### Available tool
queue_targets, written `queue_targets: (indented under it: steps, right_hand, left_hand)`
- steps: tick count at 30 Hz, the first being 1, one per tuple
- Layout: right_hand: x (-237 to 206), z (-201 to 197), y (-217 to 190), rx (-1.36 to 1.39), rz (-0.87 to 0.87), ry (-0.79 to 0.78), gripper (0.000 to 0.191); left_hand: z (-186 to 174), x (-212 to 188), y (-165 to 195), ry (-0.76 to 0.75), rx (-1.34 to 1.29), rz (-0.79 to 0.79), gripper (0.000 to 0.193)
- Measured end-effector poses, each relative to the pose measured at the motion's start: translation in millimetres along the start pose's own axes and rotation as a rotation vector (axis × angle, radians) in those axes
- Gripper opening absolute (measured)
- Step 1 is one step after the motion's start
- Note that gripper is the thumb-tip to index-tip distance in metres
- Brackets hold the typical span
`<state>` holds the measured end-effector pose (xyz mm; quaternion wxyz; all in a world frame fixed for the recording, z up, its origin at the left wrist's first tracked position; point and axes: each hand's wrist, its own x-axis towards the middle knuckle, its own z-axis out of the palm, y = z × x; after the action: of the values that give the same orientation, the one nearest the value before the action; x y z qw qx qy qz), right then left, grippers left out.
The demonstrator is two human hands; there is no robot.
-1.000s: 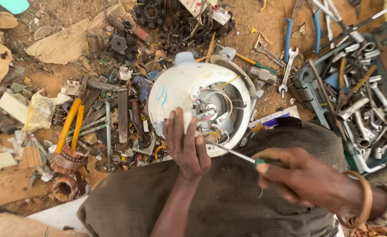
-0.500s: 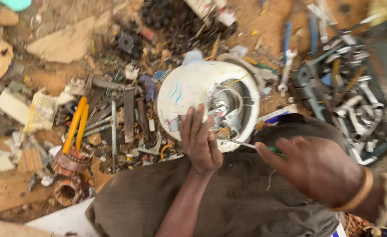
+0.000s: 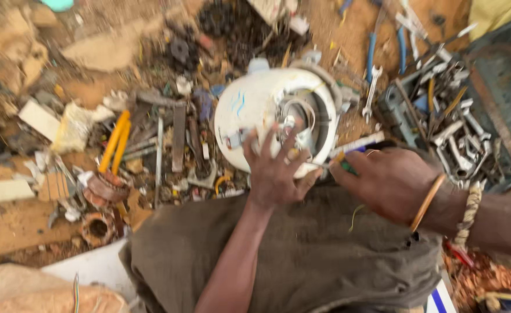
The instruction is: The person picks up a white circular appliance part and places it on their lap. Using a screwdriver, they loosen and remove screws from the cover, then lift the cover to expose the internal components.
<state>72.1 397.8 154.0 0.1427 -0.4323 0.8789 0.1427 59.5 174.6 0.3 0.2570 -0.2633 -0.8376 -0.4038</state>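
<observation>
A round white appliance housing [image 3: 255, 104] lies on the dirt ahead of my knees, its open side showing wires and metal parts. My left hand [image 3: 276, 168] rests on its near rim with fingers spread, steadying it. My right hand [image 3: 392, 182] grips a green-handled screwdriver [image 3: 343, 167] whose thin shaft points left toward the housing's lower edge. A brown cloth [image 3: 302, 255] covers my lap under both arms. The view is motion-blurred.
Scrap metal, flat bars and orange-handled pliers [image 3: 115, 139] lie to the left. A tray of sockets and wrenches [image 3: 447, 127] sits at the right, with blue-handled pliers [image 3: 371, 52] behind it. Copper coils [image 3: 99, 226] lie near my left knee.
My right hand with the screwdriver has moved in closer to the housing's near edge. My left hand stays on the rim. The camera has shifted, so the whole scene sits further right.
</observation>
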Motion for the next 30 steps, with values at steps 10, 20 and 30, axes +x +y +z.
queue_targets:
  steps: [10,20,30]
  right_hand:
    - [24,-28,-1,0.088,0.157,-0.554,0.057]
    - [25,-19,5,0.417,0.455,-0.395,0.048]
    - [37,-44,16,1.425,1.096,-0.633,0.043]
  left_hand:
    - [9,-3,-2,0.027,0.124,0.027,0.037]
    - [10,-4,-5,0.026,0.132,0.059,0.026]
    - [15,-4,-2,0.022,0.223,0.035,0.035]
